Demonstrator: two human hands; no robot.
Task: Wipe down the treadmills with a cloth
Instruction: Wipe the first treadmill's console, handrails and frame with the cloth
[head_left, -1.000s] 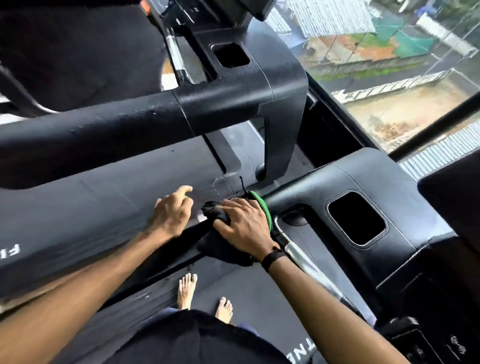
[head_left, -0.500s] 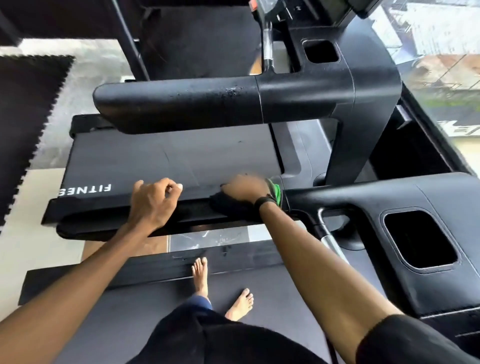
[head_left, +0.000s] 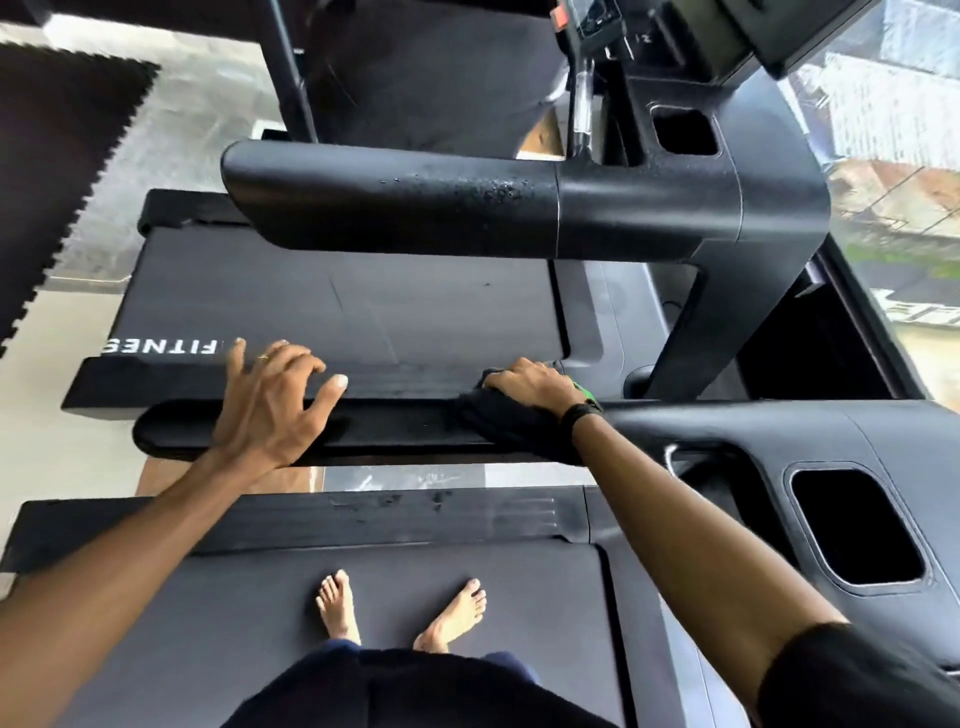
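Wiping: the right hand (head_left: 527, 384) is pressing a dark cloth (head_left: 506, 421) with a green edge onto the near handrail (head_left: 384, 428), at the end where the rail is joining the console housing (head_left: 857, 447).
Step in hand: this is looking like one rail pass on the near treadmill (head_left: 363, 597), with most of the rail's length not yet covered by the cloth.
Right hand: its fingers are curling over the cloth and the far side of the near handrail, clamping the cloth against it.
Left hand (head_left: 270, 402): it is hovering over the free end of the near handrail with fingers spread and holding nothing; I cannot tell whether it is touching the rail.
Next move: it is probably calling for sliding the cloth along the near handrail toward the free end, keeping steady downward pressure.
In the way: the left hand is sitting on that path and would be needing to lift clear.
Beyond the near handrail: the neighbouring treadmill's handrail (head_left: 405, 205) is showing specks or droplets, likely awaiting a wipe; its belt deck (head_left: 337, 312) is lying below it.
Below the near handrail: bare feet (head_left: 337, 605) are standing on the near treadmill's belt.
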